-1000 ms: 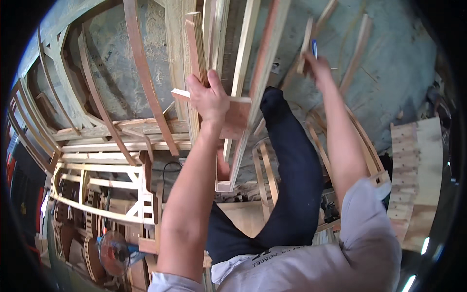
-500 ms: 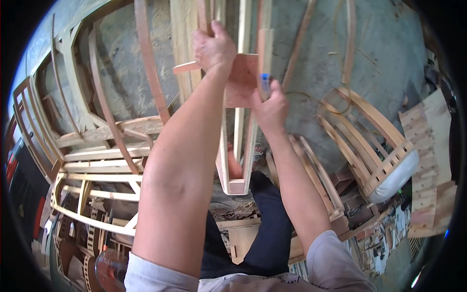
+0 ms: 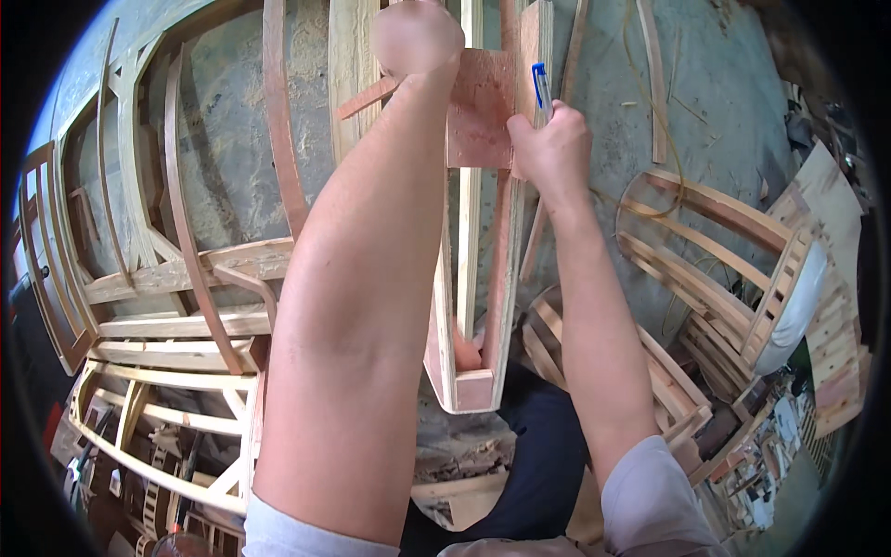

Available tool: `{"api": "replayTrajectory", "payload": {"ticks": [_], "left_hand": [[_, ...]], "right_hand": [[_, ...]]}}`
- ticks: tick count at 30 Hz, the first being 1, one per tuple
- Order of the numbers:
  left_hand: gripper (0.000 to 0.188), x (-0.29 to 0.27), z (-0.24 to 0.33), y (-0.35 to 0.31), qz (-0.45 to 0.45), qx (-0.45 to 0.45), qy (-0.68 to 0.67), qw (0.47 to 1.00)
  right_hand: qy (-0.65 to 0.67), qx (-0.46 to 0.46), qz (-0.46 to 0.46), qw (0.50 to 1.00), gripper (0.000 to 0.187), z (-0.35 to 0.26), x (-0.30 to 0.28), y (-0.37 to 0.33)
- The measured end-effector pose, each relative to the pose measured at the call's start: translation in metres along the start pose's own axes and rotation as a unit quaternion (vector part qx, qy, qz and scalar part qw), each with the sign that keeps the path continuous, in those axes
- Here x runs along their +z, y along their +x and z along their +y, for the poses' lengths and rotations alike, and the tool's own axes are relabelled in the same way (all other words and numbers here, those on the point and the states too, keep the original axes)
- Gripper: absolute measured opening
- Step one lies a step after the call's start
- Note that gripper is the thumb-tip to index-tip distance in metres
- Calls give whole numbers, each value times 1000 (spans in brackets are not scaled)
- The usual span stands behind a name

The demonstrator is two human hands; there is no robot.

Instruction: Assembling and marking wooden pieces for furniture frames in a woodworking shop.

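A long, narrow frame of plywood strips (image 3: 478, 390) stretches away from me, its closed, rounded end nearest my knees. Across it lies a reddish plywood panel (image 3: 480, 111). My right hand (image 3: 557, 148) is closed round a blue-capped pen (image 3: 540, 85), its thumb by a short upright plywood piece (image 3: 530, 42) at the panel's right edge. My left hand (image 3: 418, 39) is at the far end of my outstretched arm, above the panel's left side. It is smeared and its fingers cannot be made out. A thin reddish strip (image 3: 368, 97) sticks out left beside that wrist.
Large timber frames with curved slats (image 3: 190, 213) lean at the left. A pale wooden frame (image 3: 167, 418) lies below them. On the right rest a slatted chair-like frame (image 3: 715, 218) and another slatted piece (image 3: 640, 362). A thin cord (image 3: 680, 176) loops over the concrete floor (image 3: 715, 93).
My right hand with the pen has moved up and to the right, and the pen now tilts. The left hand has shifted farther away. The view has turned slightly, and the panel appears higher.
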State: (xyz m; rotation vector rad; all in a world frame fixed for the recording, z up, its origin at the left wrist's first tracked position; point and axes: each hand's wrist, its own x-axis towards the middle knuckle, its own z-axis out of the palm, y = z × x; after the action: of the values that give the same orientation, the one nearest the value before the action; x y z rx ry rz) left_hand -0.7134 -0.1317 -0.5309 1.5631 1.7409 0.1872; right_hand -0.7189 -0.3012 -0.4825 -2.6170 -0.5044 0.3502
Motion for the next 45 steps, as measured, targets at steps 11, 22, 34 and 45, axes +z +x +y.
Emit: {"api": "replayTrajectory", "payload": {"ticks": [11, 22, 34, 45], "left_hand": [[51, -89, -96, 16, -165, 313, -185, 917], [35, -131, -111, -51, -108, 556, -108, 817], [38, -69, -129, -23, -152, 610, -46, 776], [38, -79, -134, -8, -241, 568, -56, 785]], "right_hand": [[-9, -46, 46, 998, 29, 19, 4, 2], [282, 31, -68, 957, 35, 86, -15, 21], [408, -6, -18, 913, 47, 100, -85, -34], [427, -53, -39, 902, 41, 103, -62, -30]]}}
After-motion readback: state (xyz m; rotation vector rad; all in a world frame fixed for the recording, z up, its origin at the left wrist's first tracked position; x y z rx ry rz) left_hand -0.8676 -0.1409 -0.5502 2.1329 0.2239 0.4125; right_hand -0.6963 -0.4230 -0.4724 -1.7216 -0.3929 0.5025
